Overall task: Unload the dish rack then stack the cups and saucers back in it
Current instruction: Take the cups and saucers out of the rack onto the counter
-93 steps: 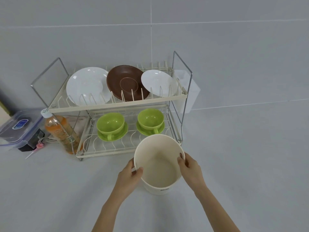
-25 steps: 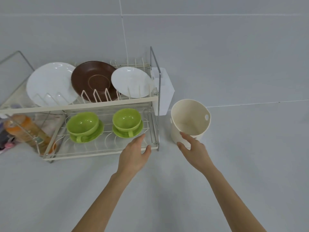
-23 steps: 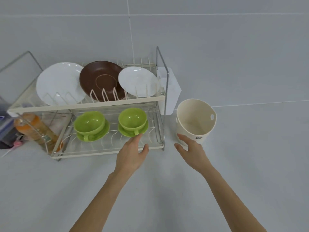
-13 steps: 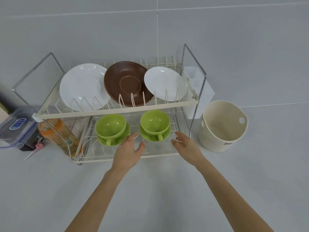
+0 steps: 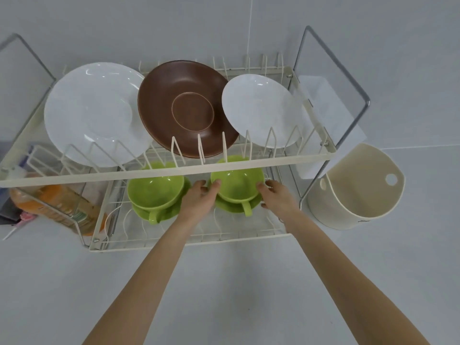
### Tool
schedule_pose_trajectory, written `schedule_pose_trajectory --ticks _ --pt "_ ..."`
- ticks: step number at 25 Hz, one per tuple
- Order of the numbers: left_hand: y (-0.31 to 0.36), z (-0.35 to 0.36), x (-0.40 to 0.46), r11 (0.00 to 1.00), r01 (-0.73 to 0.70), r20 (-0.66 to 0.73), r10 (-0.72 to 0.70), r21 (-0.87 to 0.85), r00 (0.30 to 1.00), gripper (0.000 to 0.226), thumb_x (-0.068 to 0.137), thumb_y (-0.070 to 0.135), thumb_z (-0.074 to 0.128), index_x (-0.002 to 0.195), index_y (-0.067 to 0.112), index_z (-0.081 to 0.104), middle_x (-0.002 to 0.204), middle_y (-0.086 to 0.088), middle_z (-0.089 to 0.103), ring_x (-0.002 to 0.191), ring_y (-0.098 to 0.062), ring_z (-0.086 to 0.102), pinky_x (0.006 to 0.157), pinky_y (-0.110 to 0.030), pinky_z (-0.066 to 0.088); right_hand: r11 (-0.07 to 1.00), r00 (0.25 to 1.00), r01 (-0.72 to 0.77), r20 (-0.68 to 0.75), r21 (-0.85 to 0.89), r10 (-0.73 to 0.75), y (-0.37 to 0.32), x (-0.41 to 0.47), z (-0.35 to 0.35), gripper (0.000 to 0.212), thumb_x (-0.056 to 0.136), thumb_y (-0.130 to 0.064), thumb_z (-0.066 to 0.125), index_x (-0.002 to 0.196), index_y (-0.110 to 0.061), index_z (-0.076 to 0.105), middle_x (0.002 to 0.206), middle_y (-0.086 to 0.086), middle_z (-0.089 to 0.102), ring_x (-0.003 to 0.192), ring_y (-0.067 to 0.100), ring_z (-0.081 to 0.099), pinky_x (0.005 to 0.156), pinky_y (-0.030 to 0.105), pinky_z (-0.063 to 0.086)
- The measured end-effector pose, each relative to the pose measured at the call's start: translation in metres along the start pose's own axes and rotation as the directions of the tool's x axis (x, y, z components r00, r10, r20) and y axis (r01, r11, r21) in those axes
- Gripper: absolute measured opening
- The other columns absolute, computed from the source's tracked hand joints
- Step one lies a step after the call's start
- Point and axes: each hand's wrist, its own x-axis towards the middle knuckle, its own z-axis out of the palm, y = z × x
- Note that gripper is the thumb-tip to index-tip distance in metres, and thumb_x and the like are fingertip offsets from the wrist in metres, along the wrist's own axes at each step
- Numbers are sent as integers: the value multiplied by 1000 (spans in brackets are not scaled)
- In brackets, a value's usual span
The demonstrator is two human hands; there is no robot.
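Both hands moved in from the bucket (image 5: 353, 188): left hand (image 5: 199, 199) and right hand (image 5: 278, 199) touch the cup (image 5: 236, 183) at 12 o'clock; fingers look relaxed, grasp unclear. Tilting could slide the saucer (image 5: 231, 207) out.

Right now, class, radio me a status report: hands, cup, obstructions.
Left hand and right hand flank right green cup, fingertips at its sides. Cup sits on its saucer, lower shelf. Upper shelf bar overhangs.

Green cups (image 5: 236, 183), brown plate (image 5: 186, 108)

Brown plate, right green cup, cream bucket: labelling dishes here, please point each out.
brown plate (image 5: 193, 113), head view, centre ring.
right green cup (image 5: 237, 186), head view, inner bowl.
cream bucket (image 5: 358, 192), head view, inside wall.
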Motion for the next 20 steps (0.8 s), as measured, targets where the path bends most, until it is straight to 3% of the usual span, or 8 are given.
schedule_pose_trajectory --ticks 4,6,7,10,13,15,18,20 --pt "-2 4 3 986 48 3 -48 -158 999 55 88 32 52 132 1 42 127 -14 58 111 -29 59 96 -38 50 997 999 -21 -49 67 24 4 4 2 48 87 -27 52 106 16 55 100 34 63 100 44 61 96 56 46" --pt "-4 4 -3 977 46 9 -46 -208 999 48 89 26 51 129 0 47 120 -14 61 110 -29 60 87 -32 51 995 998 -10 -65 99 17 3 -5 1 47 83 -22 54 104 20 54 95 39 60 83 42 60 94 60 44" --pt "-5 4 -7 974 36 5 -36 -223 999 45 89 24 50 127 0 49 118 -15 62 110 -28 60 86 -31 51 994 998 -4 -62 109 11 3 -10 1 47 82 -21 54 105 20 53 95 40 61 83 44 59 94 61 44" --pt "-9 -2 -29 960 14 -25 -21 -279 999 46 88 24 53 128 2 50 123 -13 60 106 -24 60 80 -25 53 992 999 12 -51 127 -5 5 -34 -2 47 81 -19 53 107 19 52 113 39 57 108 50 53 96 62 42" --pt "-13 -7 -60 949 -10 -26 2 -314 1000 44 87 22 55 126 3 52 124 -11 59 99 -20 63 63 -11 55 988 997 33 -70 151 -23 14 -65 -5 46 81 -21 54 106 18 52 114 38 55 110 49 51 96 61 42" --pt "-15 -7 -86 937 -26 -27 18 -349 999 38 87 19 55 122 4 53 116 -8 60 83 -12 63 55 -6 52 984 996 37 -86 174 -22 26 -88 -7 44 82 -21 55 104 17 53 114 38 55 110 48 52 97 60 41" --pt "-26 -2 -120 928 -26 -31 16 -372 999 35 87 17 56 121 8 54 109 -5 58 78 -7 60 60 -8 53 970 996 27 -91 243 -5 42 -119 -12 31 84 -17 55 91 13 60 112 37 58 110 46 55 100 56 43" --pt "-40 4 -140 934 -9 -29 -1 -358 1000 37 85 18 58 121 10 56 110 -5 60 81 -13 62 73 -18 55 963 997 5 -78 270 16 52 -140 -13 16 86 -14 55 83 -3 66 110 33 63 108 42 58 101 51 44"
